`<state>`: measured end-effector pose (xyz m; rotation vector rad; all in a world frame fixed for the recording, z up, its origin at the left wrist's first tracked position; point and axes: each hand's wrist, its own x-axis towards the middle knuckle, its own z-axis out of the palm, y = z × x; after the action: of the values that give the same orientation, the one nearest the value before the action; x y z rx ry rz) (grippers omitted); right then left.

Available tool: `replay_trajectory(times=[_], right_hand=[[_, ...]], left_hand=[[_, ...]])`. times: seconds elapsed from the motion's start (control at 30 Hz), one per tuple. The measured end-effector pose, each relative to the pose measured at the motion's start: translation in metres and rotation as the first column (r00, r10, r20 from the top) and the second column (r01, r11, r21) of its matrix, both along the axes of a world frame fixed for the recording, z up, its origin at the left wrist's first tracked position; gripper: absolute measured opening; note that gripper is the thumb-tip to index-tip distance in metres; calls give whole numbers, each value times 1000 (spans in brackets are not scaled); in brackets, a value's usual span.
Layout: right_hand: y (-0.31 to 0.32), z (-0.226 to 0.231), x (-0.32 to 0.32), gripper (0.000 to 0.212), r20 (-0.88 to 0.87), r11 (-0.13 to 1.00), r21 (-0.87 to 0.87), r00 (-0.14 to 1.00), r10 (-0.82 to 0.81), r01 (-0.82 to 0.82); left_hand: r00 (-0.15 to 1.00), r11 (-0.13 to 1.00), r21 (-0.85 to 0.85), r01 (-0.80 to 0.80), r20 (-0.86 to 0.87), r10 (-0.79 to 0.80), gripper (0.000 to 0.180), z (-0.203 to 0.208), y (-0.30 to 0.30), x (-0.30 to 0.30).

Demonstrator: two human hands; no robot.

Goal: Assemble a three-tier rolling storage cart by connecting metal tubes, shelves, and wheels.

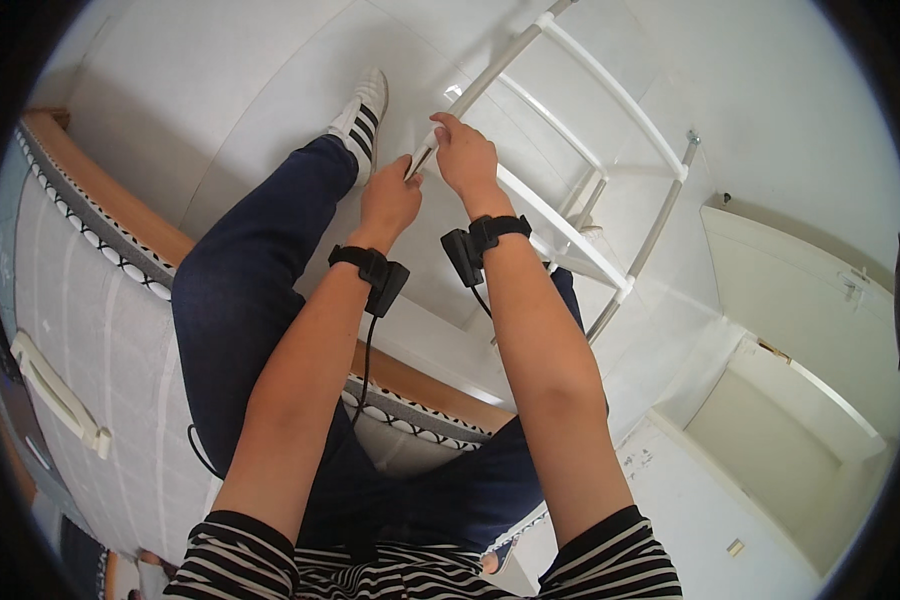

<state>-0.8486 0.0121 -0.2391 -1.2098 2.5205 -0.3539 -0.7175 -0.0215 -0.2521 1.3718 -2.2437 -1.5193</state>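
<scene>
A rack frame of grey metal tubes and white plastic bars [625, 95] stands tilted on the floor in front of me, to the right. White joints link its tubes at the corners. My left hand [390, 203] is closed around the near end of one grey tube, close to a white joint. Just above and to the right, my right hand [466, 158] is closed at that same corner of the frame, its index finger reaching along the tube. The right fingers partly hide the joint. Both wrists carry black strapped devices with cables.
I sit on a seat with a grey striped cover [100, 330] and a wooden edge [120, 190]. My white shoe [362, 115] rests on the pale floor left of the frame. A cabinet with an open cream door [800, 255] is at the right. A pale plastic bar [60, 395] lies on the cover.
</scene>
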Motion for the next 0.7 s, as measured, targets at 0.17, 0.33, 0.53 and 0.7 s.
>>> replay_trajectory(times=[0.17, 0.33, 0.53, 0.7], right_hand=[[-5, 6, 6, 26, 8, 999, 45, 1000, -15, 14], [-3, 2, -4, 30, 80, 999, 26, 996, 25, -27], [31, 15, -24, 40, 142, 989, -89, 982, 126, -114], [81, 38, -22, 45, 28, 999, -4, 998, 50, -50]], left_hand=[[998, 999, -34, -5, -59, 3, 26, -11, -2, 3], [992, 999, -21, 46, -121, -48, 29, -8, -16, 6], [997, 995, 89, 55, -62, -49, 44, -8, -25, 47], [920, 978, 89, 187, 332, -207, 67, -7, -22, 89]])
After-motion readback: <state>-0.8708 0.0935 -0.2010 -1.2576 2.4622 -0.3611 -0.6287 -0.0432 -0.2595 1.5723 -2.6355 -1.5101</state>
